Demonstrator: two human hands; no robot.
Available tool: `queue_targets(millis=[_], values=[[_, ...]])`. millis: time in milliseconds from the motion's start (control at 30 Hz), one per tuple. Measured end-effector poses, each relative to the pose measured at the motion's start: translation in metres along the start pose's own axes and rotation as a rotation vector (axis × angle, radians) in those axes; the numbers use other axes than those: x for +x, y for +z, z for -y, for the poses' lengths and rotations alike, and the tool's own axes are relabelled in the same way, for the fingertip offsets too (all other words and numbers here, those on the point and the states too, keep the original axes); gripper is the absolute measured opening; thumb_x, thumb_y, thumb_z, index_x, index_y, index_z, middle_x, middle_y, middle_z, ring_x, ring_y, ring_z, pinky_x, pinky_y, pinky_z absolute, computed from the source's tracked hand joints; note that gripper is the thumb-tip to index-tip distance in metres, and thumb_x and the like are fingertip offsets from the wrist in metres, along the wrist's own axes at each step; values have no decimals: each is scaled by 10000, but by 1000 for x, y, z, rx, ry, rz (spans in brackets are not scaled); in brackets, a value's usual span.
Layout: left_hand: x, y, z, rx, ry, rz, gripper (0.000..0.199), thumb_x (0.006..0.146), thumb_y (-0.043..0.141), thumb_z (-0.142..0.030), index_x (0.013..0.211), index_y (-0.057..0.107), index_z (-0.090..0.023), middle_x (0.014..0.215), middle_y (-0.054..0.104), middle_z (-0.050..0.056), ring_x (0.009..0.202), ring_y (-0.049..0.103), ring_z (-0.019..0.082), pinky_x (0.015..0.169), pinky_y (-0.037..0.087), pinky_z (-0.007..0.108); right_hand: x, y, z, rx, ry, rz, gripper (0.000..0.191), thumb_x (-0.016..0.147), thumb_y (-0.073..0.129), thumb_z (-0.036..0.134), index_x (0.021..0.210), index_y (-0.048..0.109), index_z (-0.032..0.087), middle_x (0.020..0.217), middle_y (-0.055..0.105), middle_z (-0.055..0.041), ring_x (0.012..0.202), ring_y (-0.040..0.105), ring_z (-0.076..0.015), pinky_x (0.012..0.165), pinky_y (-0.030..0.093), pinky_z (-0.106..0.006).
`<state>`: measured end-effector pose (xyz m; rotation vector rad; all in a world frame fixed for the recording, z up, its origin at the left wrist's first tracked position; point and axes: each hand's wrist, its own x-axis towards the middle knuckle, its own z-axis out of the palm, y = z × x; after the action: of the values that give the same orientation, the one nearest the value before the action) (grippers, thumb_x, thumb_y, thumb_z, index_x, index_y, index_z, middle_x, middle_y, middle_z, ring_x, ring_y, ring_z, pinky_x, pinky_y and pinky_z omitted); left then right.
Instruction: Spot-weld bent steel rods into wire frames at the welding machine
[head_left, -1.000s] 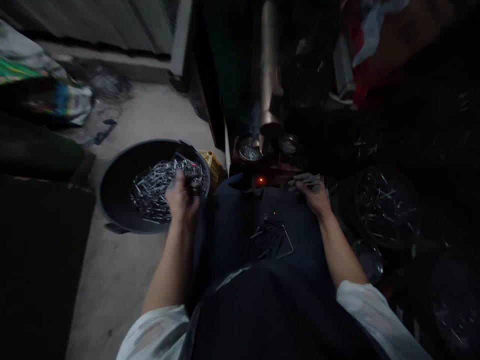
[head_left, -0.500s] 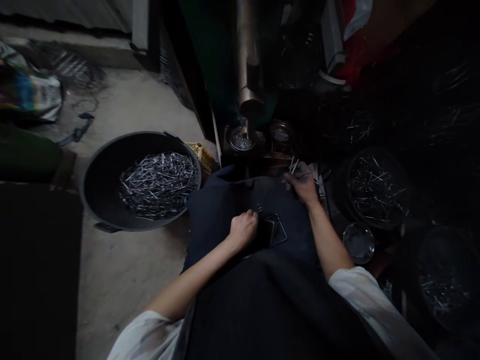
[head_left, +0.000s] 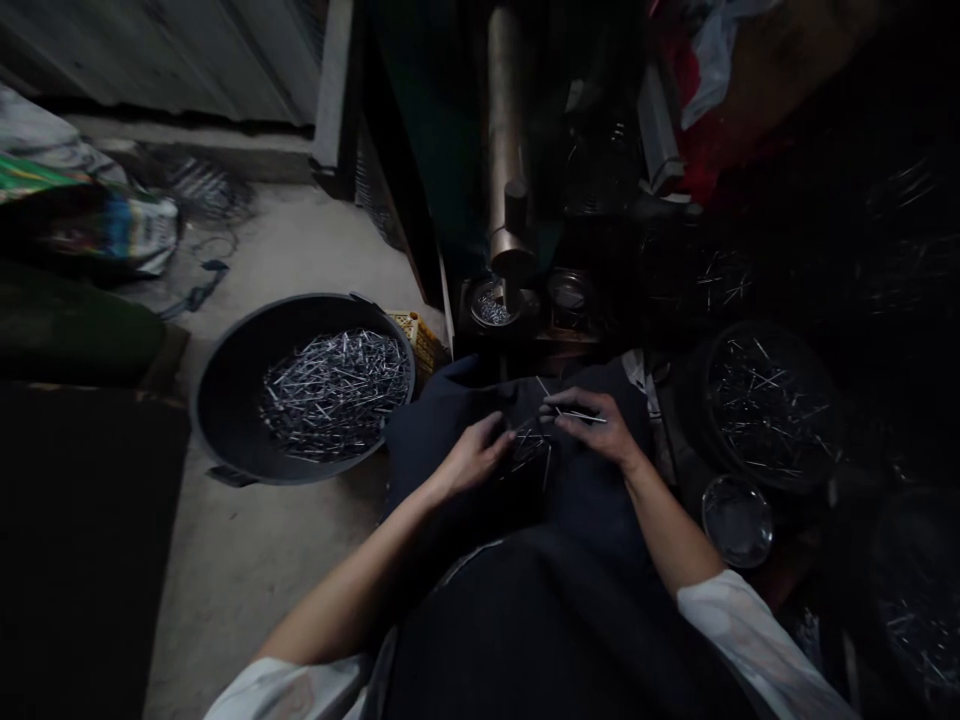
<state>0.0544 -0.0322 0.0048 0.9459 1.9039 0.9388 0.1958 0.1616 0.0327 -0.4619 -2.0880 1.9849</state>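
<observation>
My left hand (head_left: 480, 450) is over the dark cloth on my lap, thumb and fingers closed at the edge of a bent wire piece (head_left: 531, 450). The dim light blurs how many wires are in it. Close by on the right, my right hand (head_left: 589, 422) pinches thin metal rods (head_left: 581, 415), one sticking up and one lying across the fingers. Its fingertips look dark. The two hands are a small distance apart, in front of a machine with a thick metal cylinder (head_left: 510, 150).
A big black tub (head_left: 217, 410) with a heap of metal rods stands at the left, by a yellow crate (head_left: 420, 335). Under the cylinder sits a small bowl (head_left: 476, 310) of metal bits. On the right are a dark container of rods (head_left: 757, 390) and a clear round dish (head_left: 737, 520).
My right hand has come back from the machine's front edge toward my left hand, with rods still in its fingers. The left hand has turned, its fingers loosened outward. The view has shifted.
</observation>
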Motion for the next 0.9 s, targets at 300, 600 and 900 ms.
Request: queue_targets(millis=[300, 600, 900], values=[[-22, -2, -3, 562, 48, 182, 357, 883, 482, -179, 1210, 620, -138, 1067, 690, 152, 934, 665, 264, 769, 494, 334, 0, -16, -4, -22, 3, -167, 261, 854, 772, 380, 1044, 739, 204, 969, 781, -55, 843, 769, -190, 837, 596, -336], [-16, 14, -20, 888, 73, 359, 331, 926, 399, -85, 1111, 669, -137, 1115, 647, 195, 1029, 639, 296, 708, 520, 332, -5, -8, -10, -75, 30, -167, 290, 854, 759, 422, 1044, 739, 204, 930, 780, -46, 846, 762, -191, 842, 600, -357], [-36, -14, -28, 422, 106, 87, 292, 894, 495, -151, 1156, 621, -171, 919, 688, 86, 776, 648, 200, 711, 497, 292, -9, -17, -6, -18, 5, -220, 235, 851, 772, 359, 1027, 741, 208, 948, 780, -48, 821, 763, -182, 815, 597, -329]])
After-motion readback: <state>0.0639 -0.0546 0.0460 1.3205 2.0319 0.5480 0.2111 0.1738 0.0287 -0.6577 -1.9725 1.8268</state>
